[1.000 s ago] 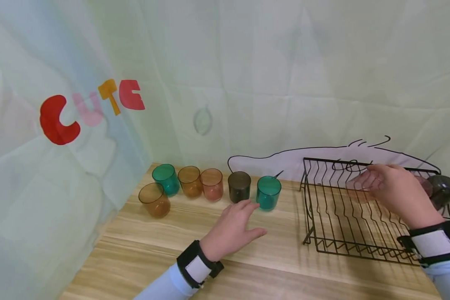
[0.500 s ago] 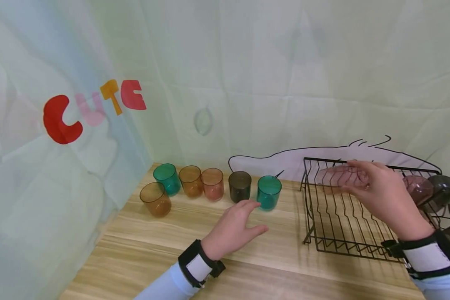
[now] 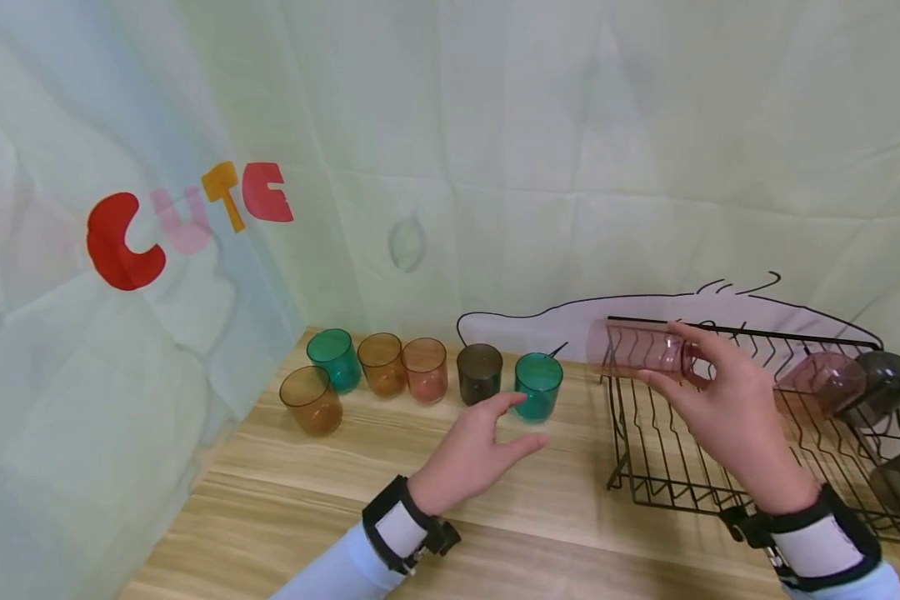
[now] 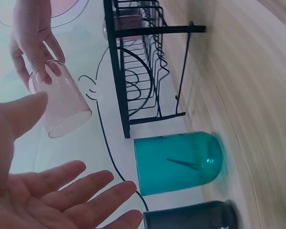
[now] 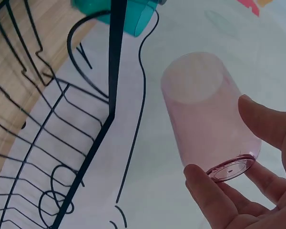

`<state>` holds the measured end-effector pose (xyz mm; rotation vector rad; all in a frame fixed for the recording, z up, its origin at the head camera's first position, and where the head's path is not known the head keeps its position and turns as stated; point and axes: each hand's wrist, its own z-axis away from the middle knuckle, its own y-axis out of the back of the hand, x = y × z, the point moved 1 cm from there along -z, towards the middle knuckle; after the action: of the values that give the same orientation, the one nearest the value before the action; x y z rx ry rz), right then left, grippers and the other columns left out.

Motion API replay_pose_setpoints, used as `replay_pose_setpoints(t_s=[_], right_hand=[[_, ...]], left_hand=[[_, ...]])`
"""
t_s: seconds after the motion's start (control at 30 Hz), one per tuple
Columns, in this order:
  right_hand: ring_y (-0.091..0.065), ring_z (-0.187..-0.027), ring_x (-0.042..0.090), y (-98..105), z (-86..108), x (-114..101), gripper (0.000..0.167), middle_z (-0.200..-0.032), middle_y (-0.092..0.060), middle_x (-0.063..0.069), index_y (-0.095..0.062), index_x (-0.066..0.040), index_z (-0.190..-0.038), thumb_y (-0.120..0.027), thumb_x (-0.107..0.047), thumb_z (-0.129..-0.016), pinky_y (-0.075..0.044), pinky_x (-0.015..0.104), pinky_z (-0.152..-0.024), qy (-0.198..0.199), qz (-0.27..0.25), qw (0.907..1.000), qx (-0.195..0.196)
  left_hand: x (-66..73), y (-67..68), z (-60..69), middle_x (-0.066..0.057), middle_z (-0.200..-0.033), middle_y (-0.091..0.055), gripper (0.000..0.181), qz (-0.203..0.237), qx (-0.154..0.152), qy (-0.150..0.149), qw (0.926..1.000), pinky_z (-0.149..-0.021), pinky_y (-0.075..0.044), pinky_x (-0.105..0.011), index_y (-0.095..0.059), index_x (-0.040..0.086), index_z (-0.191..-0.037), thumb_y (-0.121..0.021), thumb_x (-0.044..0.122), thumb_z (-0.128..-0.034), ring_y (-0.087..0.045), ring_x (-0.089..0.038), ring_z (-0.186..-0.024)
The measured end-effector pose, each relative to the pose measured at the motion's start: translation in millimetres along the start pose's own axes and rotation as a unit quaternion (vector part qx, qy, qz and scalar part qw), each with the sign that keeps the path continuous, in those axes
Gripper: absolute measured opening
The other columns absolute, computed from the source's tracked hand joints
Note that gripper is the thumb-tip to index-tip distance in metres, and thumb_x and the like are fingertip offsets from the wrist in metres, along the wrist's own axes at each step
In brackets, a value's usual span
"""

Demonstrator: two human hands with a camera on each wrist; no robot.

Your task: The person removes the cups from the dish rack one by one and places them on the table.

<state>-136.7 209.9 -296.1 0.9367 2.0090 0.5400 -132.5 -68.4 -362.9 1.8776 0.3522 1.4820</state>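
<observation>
My right hand (image 3: pixel 735 417) pinches a clear pink glass (image 3: pixel 633 348) near its base, above the left end of the black wire rack (image 3: pixel 690 492). The glass lies on its side in the air, its mouth pointing left. In the right wrist view, fingers and thumb hold the pink glass (image 5: pixel 205 114) around its bottom end. My left hand (image 3: pixel 472 462) is held over the table with thumb and fingers apart, holding nothing, just in front of an upright teal glass (image 3: pixel 537 387). In the left wrist view the same teal glass (image 4: pixel 178 163) stands beyond the spread left hand (image 4: pixel 62 195).
Left of the teal glass stand a dark glass (image 3: pixel 480 375), a pink one (image 3: pixel 425 372), an amber one (image 3: pixel 381 367), another teal one (image 3: pixel 334 362) and a nearer amber one (image 3: pixel 312 404). The rack's right end bears another pink glass (image 3: pixel 832 383) and dark glasses (image 3: pixel 888 383).
My right hand has carried the pink glass left across the rack, to its left end. My left hand has shifted slightly right, its thumb and fingers a little wider apart.
</observation>
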Motion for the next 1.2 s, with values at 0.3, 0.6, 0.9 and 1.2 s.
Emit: replay_pose_setpoints(t_s=[0.3, 0.6, 0.9, 1.2], right_hand=[[-0.063, -0.101, 0.023, -14, 5.5, -13, 0.062, -0.112, -0.064, 0.005, -0.057, -0.016, -0.128, -0.081, -0.027, -0.072, -0.052, 0.017, -0.073, 0.000, -0.028, 0.9996, 0.005], [-0.063, -0.103, 0.022, -24, 8.0, -26, 0.063, -0.120, -0.061, 0.006, -0.054, -0.015, -0.129, -0.080, -0.026, -0.073, -0.053, 0.018, -0.073, 0.011, -0.051, 0.9986, -0.002], [-0.062, -0.103, 0.017, -32, 9.8, -37, 0.063, -0.118, -0.061, 0.002, -0.054, -0.015, -0.127, -0.081, -0.026, -0.071, -0.054, 0.021, -0.072, 0.030, -0.050, 0.9982, 0.011], [-0.062, -0.102, 0.014, -37, 12.0, -44, 0.063, -0.117, -0.062, 0.000, -0.055, -0.014, -0.125, -0.082, -0.028, -0.070, -0.053, 0.015, -0.072, 0.040, -0.068, 0.9967, 0.019]], left_hand=[[2.9, 1.5, -4.8, -0.002, -0.134, -0.055, 0.074, 0.112, 0.005, 0.015, 0.9936, -0.096, -0.048, -0.036, -0.046, 0.017, -0.136, -0.056, 0.065, -0.0807, -0.054, -0.016, -0.122], [6.9, -0.9, -16.6, -0.009, -0.131, -0.057, 0.071, 0.185, -0.013, 0.028, 0.9822, -0.092, -0.051, -0.034, -0.045, 0.009, -0.137, -0.054, 0.059, -0.0861, -0.059, -0.017, -0.113], [13.0, -2.4, -24.9, -0.004, -0.119, -0.065, 0.069, 0.256, -0.028, 0.055, 0.9646, -0.094, -0.048, -0.034, -0.046, 0.008, -0.136, -0.052, 0.058, -0.0879, -0.060, -0.011, -0.110], [18.8, 0.2, -32.0, -0.008, -0.119, -0.064, 0.062, 0.350, -0.053, 0.061, 0.9333, -0.097, -0.048, -0.040, -0.054, 0.006, -0.126, -0.048, 0.057, -0.0907, -0.063, -0.019, -0.107]])
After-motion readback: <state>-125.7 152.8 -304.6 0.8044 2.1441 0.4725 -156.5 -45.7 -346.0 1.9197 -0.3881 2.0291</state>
